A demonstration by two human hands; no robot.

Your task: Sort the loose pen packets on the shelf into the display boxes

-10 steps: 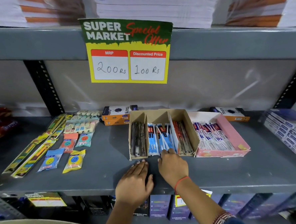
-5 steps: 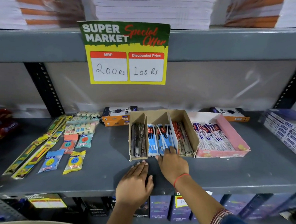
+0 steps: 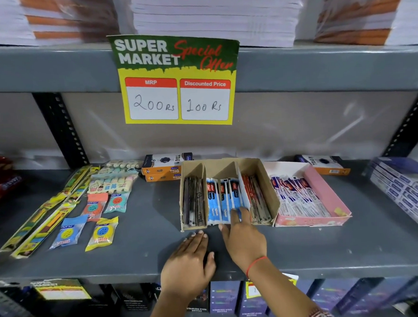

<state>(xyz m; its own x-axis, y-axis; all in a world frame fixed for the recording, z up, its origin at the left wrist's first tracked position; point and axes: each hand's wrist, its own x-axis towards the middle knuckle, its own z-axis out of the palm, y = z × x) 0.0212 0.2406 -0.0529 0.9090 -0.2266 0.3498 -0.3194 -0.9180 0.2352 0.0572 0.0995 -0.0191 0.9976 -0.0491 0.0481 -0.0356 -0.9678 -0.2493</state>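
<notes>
Cardboard box: a brown three-slot display box (image 3: 265, 179) is stood at 12 o'clock from the hands on the grey shelf (image 3: 147, 248), its open end turned to the front, probably so packets can be slid in and pulled out.
Left slot: dark pen packets (image 3: 193, 203) are stacked on edge.
Middle slot: blue pen packets (image 3: 218, 202) are held here, where the sorting is judged to be going on.
Right slot: red pen packets (image 3: 254, 197) are filed alike, one colour to each slot.
Pink box: at 2 o'clock, touching the brown box, a pink display box (image 3: 327, 195) is filled with white-and-purple packets (image 3: 301, 201).
Loose stock: at 9 to 10 o'clock, well apart, long yellow packets (image 3: 36, 230) and small pouches (image 3: 68, 232) are left lying flat.
Right hand: the right hand (image 3: 244, 239) is stretched forward, palm down, fingers (image 3: 236, 214) pressed onto the blue packets' near ends; nothing is gripped, the packets seemingly being squared up.
Left hand: the left hand (image 3: 187, 262) is laid flat and empty on the shelf, fingertips just short of the box front, judged a brace.
</notes>
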